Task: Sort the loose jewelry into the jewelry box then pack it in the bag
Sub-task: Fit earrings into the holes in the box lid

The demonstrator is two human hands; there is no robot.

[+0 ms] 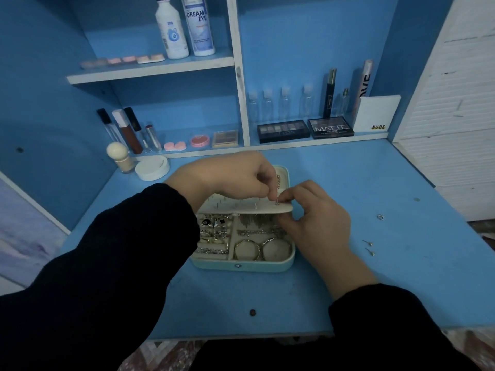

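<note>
An open mint-green jewelry box [241, 265] sits mid-desk, its compartments holding rings, chains and two gold bangles [261, 249]. A cream earring panel [249, 208] stands across the box, with a chain hanging in the lid behind it. My left hand [235, 172] pinches a small stud earring [277, 202] at the panel's right top edge. My right hand [313, 218] grips the panel's right end, its fingertips meeting the left hand's at the earring. Two loose stud earrings [369, 247] and a small silver piece [380, 217] lie on the desk to the right. No bag is in view.
A round white jar [152, 167] and a cream-capped bottle [120, 156] stand left behind the box. Shelves at the back hold lip glosses, eyeshadow palettes [330, 127], small clear bottles and two tall white bottles [184, 25]. A white wall borders the desk's right side.
</note>
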